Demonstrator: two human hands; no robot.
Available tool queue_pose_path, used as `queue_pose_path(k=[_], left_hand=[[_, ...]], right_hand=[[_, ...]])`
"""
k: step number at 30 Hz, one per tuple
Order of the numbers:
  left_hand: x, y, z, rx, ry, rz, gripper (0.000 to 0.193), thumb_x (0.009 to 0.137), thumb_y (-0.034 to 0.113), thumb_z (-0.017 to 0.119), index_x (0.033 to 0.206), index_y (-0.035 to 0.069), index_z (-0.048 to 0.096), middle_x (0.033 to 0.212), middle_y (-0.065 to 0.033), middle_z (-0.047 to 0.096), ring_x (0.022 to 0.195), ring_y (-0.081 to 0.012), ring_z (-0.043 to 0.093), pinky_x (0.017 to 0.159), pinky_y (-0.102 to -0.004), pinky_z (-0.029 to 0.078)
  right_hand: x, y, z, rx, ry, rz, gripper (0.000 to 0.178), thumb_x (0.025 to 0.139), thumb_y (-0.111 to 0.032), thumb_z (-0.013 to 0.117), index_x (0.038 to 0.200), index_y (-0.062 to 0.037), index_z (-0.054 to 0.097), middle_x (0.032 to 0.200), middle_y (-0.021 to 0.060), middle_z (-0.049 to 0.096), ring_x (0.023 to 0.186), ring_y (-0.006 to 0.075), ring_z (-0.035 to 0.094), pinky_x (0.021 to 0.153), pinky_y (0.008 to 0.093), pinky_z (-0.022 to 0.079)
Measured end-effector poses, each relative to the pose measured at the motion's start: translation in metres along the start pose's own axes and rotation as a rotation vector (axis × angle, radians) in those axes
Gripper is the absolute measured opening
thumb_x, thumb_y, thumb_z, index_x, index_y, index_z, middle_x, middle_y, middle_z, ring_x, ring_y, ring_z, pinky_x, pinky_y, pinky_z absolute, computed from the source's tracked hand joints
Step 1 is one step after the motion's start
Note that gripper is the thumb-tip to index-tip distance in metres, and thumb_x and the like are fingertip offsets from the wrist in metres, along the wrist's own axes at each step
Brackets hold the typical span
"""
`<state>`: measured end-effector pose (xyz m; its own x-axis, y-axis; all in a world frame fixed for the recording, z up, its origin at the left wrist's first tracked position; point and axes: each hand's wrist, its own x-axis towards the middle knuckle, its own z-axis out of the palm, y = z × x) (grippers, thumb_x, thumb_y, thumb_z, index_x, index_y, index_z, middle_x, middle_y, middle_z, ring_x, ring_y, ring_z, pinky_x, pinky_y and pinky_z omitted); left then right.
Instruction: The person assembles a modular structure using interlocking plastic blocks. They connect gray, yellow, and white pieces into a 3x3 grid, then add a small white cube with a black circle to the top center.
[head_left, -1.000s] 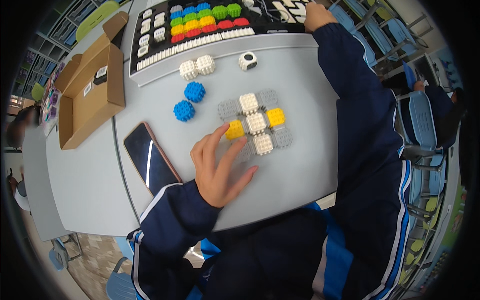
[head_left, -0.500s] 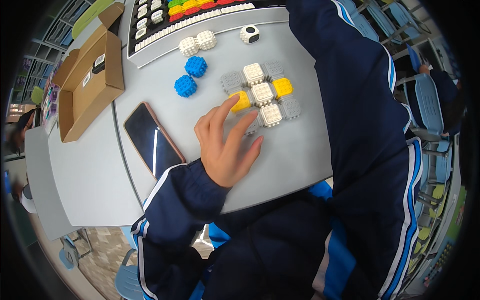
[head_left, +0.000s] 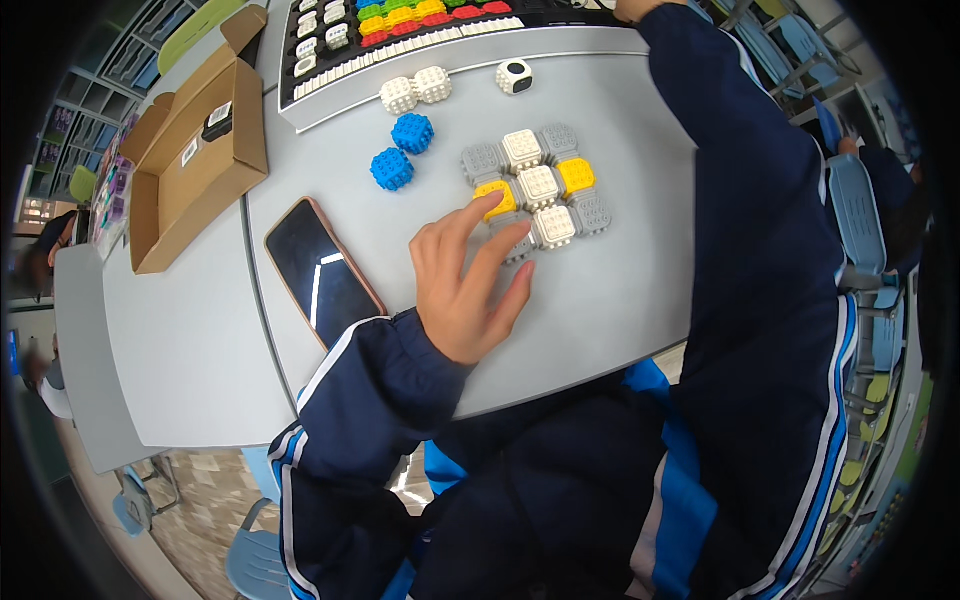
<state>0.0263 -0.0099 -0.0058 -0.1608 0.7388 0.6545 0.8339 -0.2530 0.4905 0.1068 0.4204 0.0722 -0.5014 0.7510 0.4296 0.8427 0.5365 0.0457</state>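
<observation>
A flat square of joined studded blocks lies on the table, with white blocks (head_left: 538,187) down its middle, grey blocks (head_left: 590,214) at the corners and yellow blocks (head_left: 575,176) at the two sides. My left hand (head_left: 465,285) rests at its near left, fingers spread. Its fingertips are at the left yellow block (head_left: 493,200) and the near-left grey block, which it partly covers. At the top edge, my right hand (head_left: 645,8) is reaching to the right end of a sorting tray (head_left: 440,58); its fingers are mostly cut off.
Two blue blocks (head_left: 392,170) touch left of the square. Beyond them sit two joined white blocks (head_left: 416,90) and a white block with a black oval face (head_left: 514,77). A phone (head_left: 322,270) lies by my left sleeve, and an open cardboard box (head_left: 200,170) stands farther left.
The whole view has shifted, so the table things sit slightly further right. My right hand now shows at the top edge. My left hand stays at the square of blocks.
</observation>
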Motion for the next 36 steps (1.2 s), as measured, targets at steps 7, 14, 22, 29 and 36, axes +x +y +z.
queue_pose_path(k=[7,14,22,29,36], left_hand=[[-0.011,0.004,-0.016,-0.277,0.097,-0.09,0.054,0.082,-0.002,0.075,0.131,0.003,0.056,0.128,-0.0206,0.061,0.102,-0.0259,0.062,0.088,-0.0351,0.046],[-0.018,0.011,-0.015,-0.479,-0.12,-0.152,0.053,0.085,-0.006,0.075,0.134,-0.005,0.055,0.115,-0.0183,0.069,0.094,-0.0224,0.07,0.083,-0.0316,0.054],[-0.033,0.036,-0.045,-0.31,-0.139,-0.348,0.029,0.088,-0.008,0.07,0.117,-0.01,0.066,0.099,-0.0195,0.075,0.086,-0.0239,0.074,0.081,-0.0303,0.057],[-0.024,0.027,-0.02,0.108,0.006,-0.564,0.021,0.082,-0.003,0.078,0.102,-0.005,0.072,0.08,-0.0117,0.069,0.067,-0.0202,0.065,0.066,-0.029,0.05],[-0.025,0.021,-0.01,0.155,0.024,-0.507,0.021,0.074,-0.001,0.085,0.092,0.0,0.075,0.085,-0.0105,0.071,0.071,-0.0217,0.064,0.063,-0.0318,0.049]], right_hand=[[-0.122,-0.038,-0.118,1.194,-0.456,-0.301,0.026,0.079,-0.011,0.083,0.098,0.0009,0.069,0.103,0.016,0.075,0.1,0.0257,0.073,0.091,0.0351,0.057],[-0.269,-0.079,-0.127,1.417,-0.49,-0.516,0.025,0.077,0.002,0.082,0.097,-0.0042,0.069,0.106,0.011,0.075,0.098,0.0237,0.073,0.086,0.0313,0.056],[-0.31,-0.073,-0.119,1.322,-0.212,-0.173,0.024,0.078,0.001,0.083,0.097,-0.0024,0.069,0.1,0.0114,0.074,0.084,0.0202,0.069,0.074,0.03,0.053],[-0.305,-0.038,-0.08,1.061,-0.087,0.303,0.028,0.08,-0.002,0.083,0.106,0.0006,0.072,0.089,0.0057,0.073,0.073,0.0093,0.059,0.068,0.0227,0.048],[-0.306,-0.051,-0.071,1.074,-0.227,0.246,0.026,0.082,0.001,0.081,0.107,0.0022,0.075,0.091,0.0095,0.074,0.076,0.0135,0.064,0.072,0.0253,0.053]])
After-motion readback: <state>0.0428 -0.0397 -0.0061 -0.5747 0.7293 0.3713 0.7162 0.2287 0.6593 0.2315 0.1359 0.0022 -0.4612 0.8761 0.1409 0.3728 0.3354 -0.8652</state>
